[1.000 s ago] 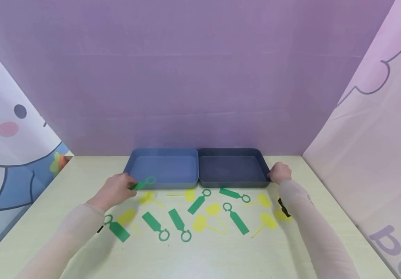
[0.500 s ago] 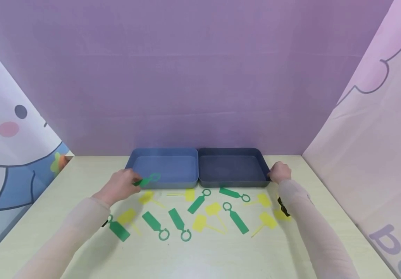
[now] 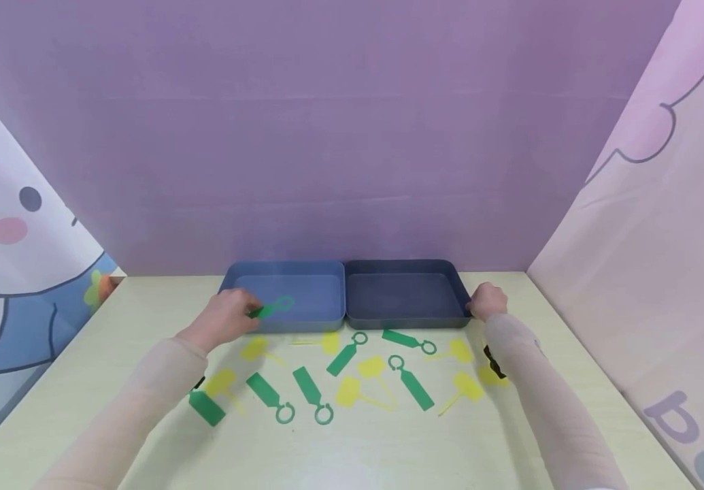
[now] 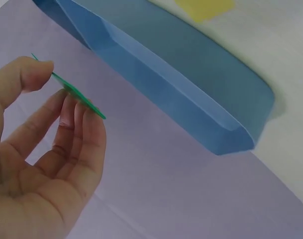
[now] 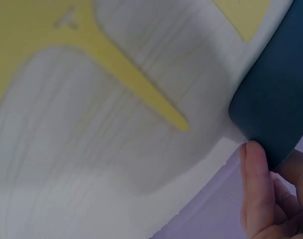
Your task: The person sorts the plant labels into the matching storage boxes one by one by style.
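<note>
In the head view my left hand [image 3: 229, 318] pinches a green plastic tag with a ring end [image 3: 269, 310] above the near left part of the blue tray [image 3: 303, 326]. The left wrist view shows the tag [image 4: 75, 93] edge-on between thumb and fingertips, apart from the tray wall [image 4: 166, 82]. My right hand [image 3: 488, 301] is at the right side of the dark navy tray [image 3: 407, 322]. Seen from the right wrist, that hand [image 5: 263, 194] grips the tray's corner [image 5: 273, 99], fingers against the outer wall and thumb on the other side.
Several green ring tags [image 3: 415, 389] and several yellow tags with thin tails [image 3: 348, 393] lie scattered on the pale table [image 3: 352, 456] in front of the trays. The two trays stand side by side against a purple backdrop [image 3: 352, 170]. Printed cloth panels flank both sides.
My left hand has carried the green tag rightward and slightly forward, from the blue tray's left front corner to over the tray. The right hand keeps its place on the dark tray.
</note>
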{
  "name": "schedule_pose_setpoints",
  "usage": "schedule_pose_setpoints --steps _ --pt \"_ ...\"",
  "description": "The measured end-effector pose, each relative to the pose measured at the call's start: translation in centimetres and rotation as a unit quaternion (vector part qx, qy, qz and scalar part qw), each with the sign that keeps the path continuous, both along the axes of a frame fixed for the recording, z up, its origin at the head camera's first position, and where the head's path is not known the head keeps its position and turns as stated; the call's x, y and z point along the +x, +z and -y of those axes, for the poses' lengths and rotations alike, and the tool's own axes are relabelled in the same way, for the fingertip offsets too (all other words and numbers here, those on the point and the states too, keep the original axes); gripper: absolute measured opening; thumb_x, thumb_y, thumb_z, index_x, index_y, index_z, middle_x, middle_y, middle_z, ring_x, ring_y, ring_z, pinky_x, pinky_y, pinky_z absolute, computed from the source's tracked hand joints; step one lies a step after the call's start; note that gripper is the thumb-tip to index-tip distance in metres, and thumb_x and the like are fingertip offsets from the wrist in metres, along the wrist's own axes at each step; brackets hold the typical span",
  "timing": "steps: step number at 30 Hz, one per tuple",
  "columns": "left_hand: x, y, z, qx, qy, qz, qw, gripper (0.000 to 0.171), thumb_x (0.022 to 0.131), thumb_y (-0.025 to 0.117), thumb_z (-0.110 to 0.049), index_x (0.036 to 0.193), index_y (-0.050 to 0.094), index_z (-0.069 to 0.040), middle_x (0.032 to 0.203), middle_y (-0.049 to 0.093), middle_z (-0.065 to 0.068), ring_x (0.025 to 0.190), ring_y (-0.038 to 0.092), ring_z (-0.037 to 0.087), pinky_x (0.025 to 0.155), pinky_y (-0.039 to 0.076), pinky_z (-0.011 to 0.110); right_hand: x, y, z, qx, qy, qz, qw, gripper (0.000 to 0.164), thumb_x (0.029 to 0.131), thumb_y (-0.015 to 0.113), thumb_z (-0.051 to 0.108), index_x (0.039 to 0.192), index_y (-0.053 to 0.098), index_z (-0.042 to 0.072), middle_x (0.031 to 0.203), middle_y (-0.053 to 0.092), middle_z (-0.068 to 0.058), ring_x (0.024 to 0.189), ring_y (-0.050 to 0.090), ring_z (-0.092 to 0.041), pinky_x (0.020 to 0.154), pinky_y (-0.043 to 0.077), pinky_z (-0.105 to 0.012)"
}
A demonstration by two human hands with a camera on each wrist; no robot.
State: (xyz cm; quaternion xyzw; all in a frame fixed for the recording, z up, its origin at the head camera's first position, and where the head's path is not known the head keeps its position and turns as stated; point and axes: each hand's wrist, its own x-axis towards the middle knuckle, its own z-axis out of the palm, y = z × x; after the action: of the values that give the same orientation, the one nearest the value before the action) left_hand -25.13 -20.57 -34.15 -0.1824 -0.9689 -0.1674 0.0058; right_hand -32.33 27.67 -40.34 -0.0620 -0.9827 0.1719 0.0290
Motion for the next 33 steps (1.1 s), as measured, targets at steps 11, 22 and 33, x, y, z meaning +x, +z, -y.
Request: schedule_pose_setpoints --steps 11,22,33 --pt "-0.1 0.6 -2.0 0.03 0.013 0.012 0.9994 0.023 0.08 0.064 -0.012 0.101 0.069 -0.002 0.098 0.066 0.012 0.087 0.063 0.026 0.071 0.052 0.041 0.0 0.0 -0.1 -0.002 0.0 0.001 1.0 0.014 0.082 0.062 0.01 0.075 0.068 -0.001 0.092 0.068 -0.02 0.09 0.06 -0.041 0.087 0.044 -0.055" --pt "-0.9 0.4 -3.9 0.042 0.001 0.02 0.9989 0.024 0.081 0.065 -0.013 0.103 0.069 -0.002 0.098 0.067 0.012 0.088 0.064 0.026 0.072 0.052 0.041 0.1 -0.2 0.1 -0.005 0.0 -0.002 1.0 0.015 0.082 0.061 0.01 0.073 0.066 -0.001 0.09 0.068 -0.019 0.089 0.061 -0.039 0.087 0.044 -0.054" --pt "-1.5 0.4 -6.1 0.049 -0.005 0.034 0.9982 0.022 0.081 0.064 -0.011 0.1 0.07 -0.003 0.098 0.068 0.011 0.089 0.064 0.024 0.073 0.053 0.039 0.0 -0.3 -0.1 -0.005 -0.007 -0.002 1.0 0.015 0.081 0.061 0.009 0.069 0.065 0.001 0.088 0.068 -0.018 0.088 0.061 -0.039 0.085 0.045 -0.053"
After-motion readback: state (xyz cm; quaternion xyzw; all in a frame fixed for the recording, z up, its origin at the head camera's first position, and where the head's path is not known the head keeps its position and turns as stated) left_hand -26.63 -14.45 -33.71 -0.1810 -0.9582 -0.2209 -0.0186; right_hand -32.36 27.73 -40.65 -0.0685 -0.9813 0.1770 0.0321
